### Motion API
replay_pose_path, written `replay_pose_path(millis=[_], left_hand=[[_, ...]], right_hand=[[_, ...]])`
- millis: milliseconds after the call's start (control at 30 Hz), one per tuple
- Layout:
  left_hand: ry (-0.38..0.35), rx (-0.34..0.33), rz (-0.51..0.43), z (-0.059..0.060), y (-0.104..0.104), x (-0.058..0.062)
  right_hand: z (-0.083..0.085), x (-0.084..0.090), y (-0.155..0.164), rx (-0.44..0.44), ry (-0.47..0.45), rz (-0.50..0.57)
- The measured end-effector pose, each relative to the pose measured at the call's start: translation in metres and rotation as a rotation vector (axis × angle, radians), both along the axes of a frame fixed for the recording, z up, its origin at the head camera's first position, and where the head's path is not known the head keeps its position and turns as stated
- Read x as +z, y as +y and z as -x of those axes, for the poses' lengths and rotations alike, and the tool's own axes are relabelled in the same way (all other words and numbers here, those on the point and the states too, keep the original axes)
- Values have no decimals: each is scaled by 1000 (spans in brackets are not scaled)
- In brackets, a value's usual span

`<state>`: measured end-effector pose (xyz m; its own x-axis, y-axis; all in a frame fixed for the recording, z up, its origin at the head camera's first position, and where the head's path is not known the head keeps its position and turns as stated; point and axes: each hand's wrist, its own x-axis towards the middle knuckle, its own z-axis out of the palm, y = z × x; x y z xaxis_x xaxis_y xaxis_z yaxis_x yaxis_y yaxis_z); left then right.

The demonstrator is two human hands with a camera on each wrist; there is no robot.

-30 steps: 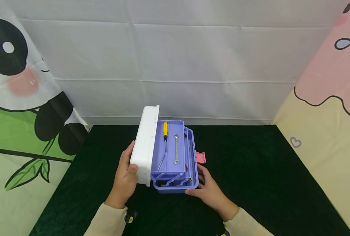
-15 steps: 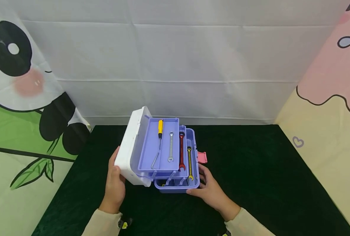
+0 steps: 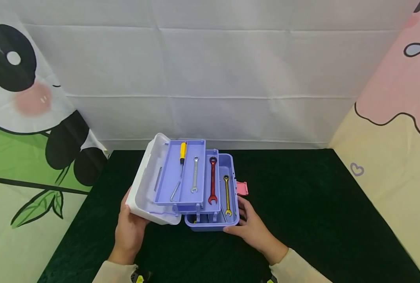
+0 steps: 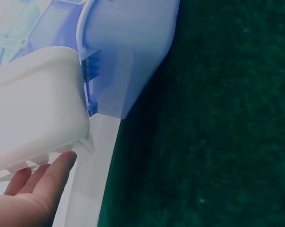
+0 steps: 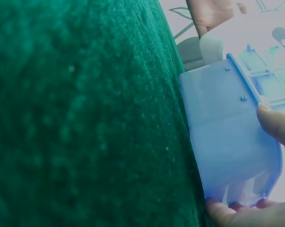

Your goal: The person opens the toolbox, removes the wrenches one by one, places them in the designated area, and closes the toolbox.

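A toolbox [image 3: 210, 228] with a purple base, stepped trays and a white lid [image 3: 139, 196] stands open on the table. My left hand [image 3: 128, 237] holds the tilted lid from its outer left side, fingers bent under its edge. My right hand [image 3: 255, 232] grips the base's near right corner, thumb at the front rim and fingers on the right wall. In the top tray [image 3: 172, 167] lie a yellow-handled screwdriver [image 3: 183, 152], a hex key [image 3: 175, 192] and a silver wrench [image 3: 195, 175]. A red wrench [image 3: 212, 181] lies in the middle tray, a yellow wrench [image 3: 227, 195] in the base.
A pink latch [image 3: 242, 188] sticks out from the base's right side. Dark green cloth [image 3: 302, 204] covers the table. A white fabric backdrop [image 3: 224, 78] rises behind it, with printed cartoon panels on both sides.
My left hand has swung the lid leftward and down. The trays have spread out left in steps, showing the red and yellow wrenches. My right hand stays at the base.
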<state>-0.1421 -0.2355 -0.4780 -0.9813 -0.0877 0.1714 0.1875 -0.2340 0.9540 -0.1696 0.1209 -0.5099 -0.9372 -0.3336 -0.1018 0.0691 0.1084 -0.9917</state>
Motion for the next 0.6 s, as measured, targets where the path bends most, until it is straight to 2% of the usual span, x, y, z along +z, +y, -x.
replay_pose_path(millis=[133, 333, 467, 600], left_hand=[[-41, -22, -98, -2, -3, -7], [-180, -35, -164, -10, -10, -13], [-292, -16, -187, -15, -13, -13], [-392, 39, -192, -17, -15, -11]], right_hand=[[1, -1, 2, 1, 4, -9], [2, -1, 5, 14, -1, -7], [3, 0, 7, 15, 0, -10], [4, 0, 9, 13, -3, -22]])
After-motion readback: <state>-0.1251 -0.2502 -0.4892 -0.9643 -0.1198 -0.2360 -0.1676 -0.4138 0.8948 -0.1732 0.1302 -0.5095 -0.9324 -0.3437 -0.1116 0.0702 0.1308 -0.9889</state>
